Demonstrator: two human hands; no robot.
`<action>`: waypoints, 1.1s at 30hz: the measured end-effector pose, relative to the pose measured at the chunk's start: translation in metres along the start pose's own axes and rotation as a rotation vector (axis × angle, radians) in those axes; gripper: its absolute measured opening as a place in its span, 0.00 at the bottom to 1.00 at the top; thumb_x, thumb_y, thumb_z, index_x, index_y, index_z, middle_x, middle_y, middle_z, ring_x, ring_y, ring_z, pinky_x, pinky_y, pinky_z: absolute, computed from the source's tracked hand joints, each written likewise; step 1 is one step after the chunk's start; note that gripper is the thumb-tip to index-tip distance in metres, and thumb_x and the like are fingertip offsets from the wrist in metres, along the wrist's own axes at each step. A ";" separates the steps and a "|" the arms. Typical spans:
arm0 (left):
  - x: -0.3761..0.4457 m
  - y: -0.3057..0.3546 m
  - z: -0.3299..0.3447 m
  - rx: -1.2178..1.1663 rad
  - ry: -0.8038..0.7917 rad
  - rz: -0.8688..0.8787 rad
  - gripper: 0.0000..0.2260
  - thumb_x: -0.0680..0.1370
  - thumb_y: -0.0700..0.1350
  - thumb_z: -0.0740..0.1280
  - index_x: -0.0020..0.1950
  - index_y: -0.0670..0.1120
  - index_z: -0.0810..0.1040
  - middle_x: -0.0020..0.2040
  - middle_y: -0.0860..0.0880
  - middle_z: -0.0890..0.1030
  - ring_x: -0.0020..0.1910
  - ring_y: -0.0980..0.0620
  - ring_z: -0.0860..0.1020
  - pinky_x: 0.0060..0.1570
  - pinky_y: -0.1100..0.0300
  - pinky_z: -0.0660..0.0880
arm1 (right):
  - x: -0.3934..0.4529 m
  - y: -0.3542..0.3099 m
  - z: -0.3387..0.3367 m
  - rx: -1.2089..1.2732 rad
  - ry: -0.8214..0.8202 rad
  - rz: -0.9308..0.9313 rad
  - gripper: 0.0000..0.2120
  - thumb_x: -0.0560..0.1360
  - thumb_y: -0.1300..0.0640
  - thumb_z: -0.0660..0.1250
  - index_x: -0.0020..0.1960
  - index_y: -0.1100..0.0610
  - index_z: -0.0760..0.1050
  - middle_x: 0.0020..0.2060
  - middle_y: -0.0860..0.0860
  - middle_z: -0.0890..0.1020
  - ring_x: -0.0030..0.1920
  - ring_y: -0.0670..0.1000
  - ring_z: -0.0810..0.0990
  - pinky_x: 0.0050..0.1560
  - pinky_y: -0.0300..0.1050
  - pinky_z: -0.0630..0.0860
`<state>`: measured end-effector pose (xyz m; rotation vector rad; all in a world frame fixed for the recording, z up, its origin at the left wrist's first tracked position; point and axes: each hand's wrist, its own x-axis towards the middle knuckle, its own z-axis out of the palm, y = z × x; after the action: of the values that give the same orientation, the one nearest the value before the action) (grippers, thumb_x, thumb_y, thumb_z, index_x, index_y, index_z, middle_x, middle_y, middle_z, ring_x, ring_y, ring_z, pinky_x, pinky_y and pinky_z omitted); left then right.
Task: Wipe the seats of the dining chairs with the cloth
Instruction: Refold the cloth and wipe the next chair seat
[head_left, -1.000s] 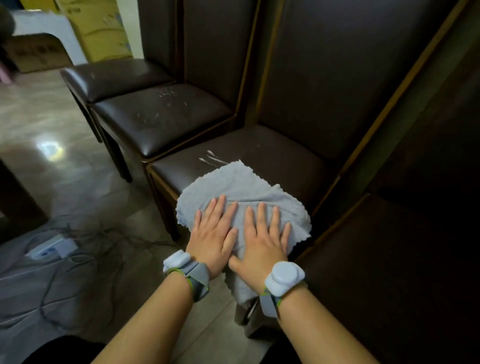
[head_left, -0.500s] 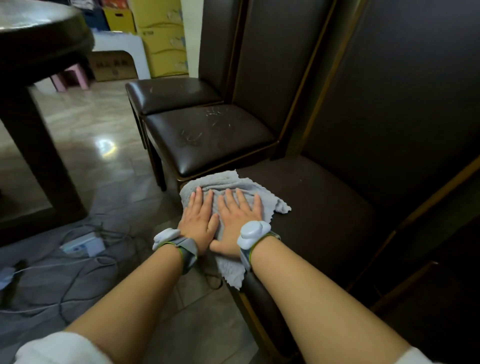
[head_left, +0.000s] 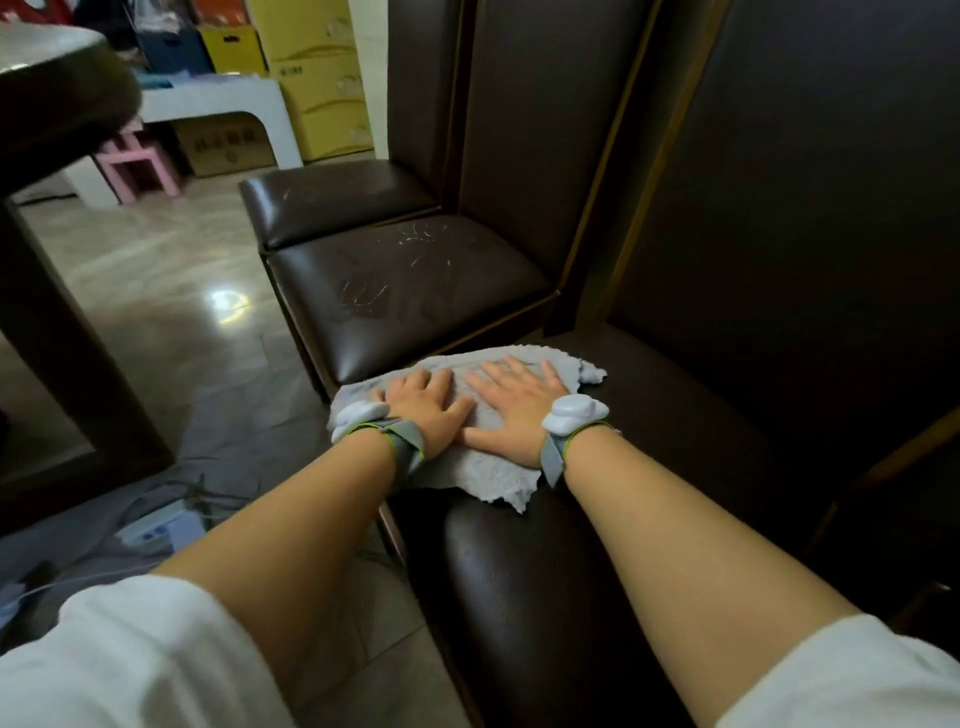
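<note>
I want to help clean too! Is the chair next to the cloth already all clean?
No, the next chair seat beyond the grey cloth has pale scratchy marks across it.

your cloth (head_left: 483, 470) is light grey. the seat (head_left: 545, 571) under it is dark brown and glossy, and the next seat (head_left: 410, 291) is the same brown with thin white scratch marks. your wrist bands (head_left: 558, 452) are grey with a green edge. your sleeves (head_left: 130, 660) are white. the stool (head_left: 137, 171) is pink, the boxes (head_left: 317, 78) yellow.

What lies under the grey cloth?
The nearest dark brown leather chair seat; the grey cloth lies across its left side, pressed by both hands. Any marks beneath it are hidden.
</note>
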<state>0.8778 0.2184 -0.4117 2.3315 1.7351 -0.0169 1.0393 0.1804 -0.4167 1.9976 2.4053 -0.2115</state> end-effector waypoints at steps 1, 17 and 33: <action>0.007 0.015 0.000 0.023 -0.014 0.022 0.28 0.78 0.64 0.49 0.76 0.55 0.55 0.76 0.48 0.60 0.74 0.45 0.58 0.71 0.45 0.54 | -0.001 0.018 -0.002 -0.002 -0.001 0.029 0.43 0.67 0.24 0.45 0.77 0.41 0.45 0.78 0.43 0.47 0.78 0.48 0.42 0.74 0.61 0.38; 0.116 0.173 0.012 0.045 -0.111 0.330 0.27 0.80 0.59 0.50 0.78 0.52 0.52 0.78 0.49 0.55 0.75 0.46 0.56 0.72 0.48 0.56 | -0.013 0.152 -0.002 0.174 0.091 0.371 0.31 0.77 0.44 0.48 0.78 0.49 0.48 0.78 0.48 0.50 0.77 0.50 0.48 0.76 0.53 0.46; 0.044 0.123 0.006 0.203 -0.133 0.143 0.25 0.80 0.63 0.46 0.76 0.62 0.43 0.79 0.50 0.46 0.77 0.44 0.47 0.72 0.36 0.46 | -0.045 0.111 -0.014 0.084 -0.068 0.417 0.38 0.73 0.29 0.44 0.78 0.43 0.41 0.78 0.48 0.42 0.77 0.56 0.38 0.72 0.66 0.38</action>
<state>1.0082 0.2254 -0.4023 2.5276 1.5654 -0.3301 1.1579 0.1576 -0.4093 2.4223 1.9107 -0.3692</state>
